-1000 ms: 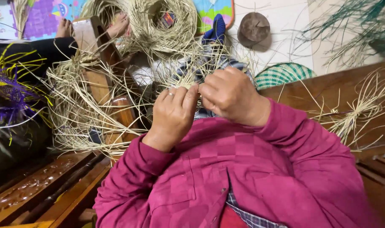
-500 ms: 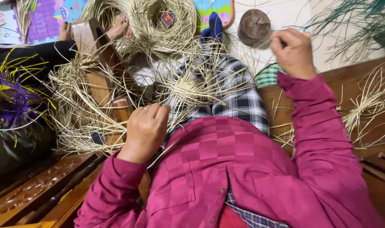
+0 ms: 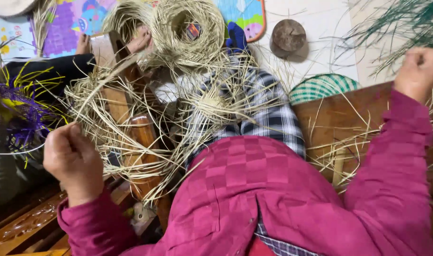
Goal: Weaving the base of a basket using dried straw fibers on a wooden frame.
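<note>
A small round woven straw piece (image 3: 211, 103) with many loose ends lies on my lap, over checked trousers (image 3: 273, 121). My left hand (image 3: 74, 159) is out to the left, fist closed on pale straw strands that run back toward the woven piece. Far out to the upper right, my right hand (image 3: 418, 71) is raised and closed on a thin straw strand. Both arms wear magenta sleeves and are spread wide apart.
Another person's hands (image 3: 140, 41) work a big straw coil (image 3: 188, 28) at the top, by a wooden post (image 3: 114, 61). A purple and yellow straw bundle (image 3: 17, 109) is at left, with a green woven fan (image 3: 323, 87), a brown round cap (image 3: 287, 35) and a wooden bench (image 3: 340, 118) at right.
My hands were together over the woven piece. They have pulled apart, the right one up and far right with a strand, the left one down and to the left.
</note>
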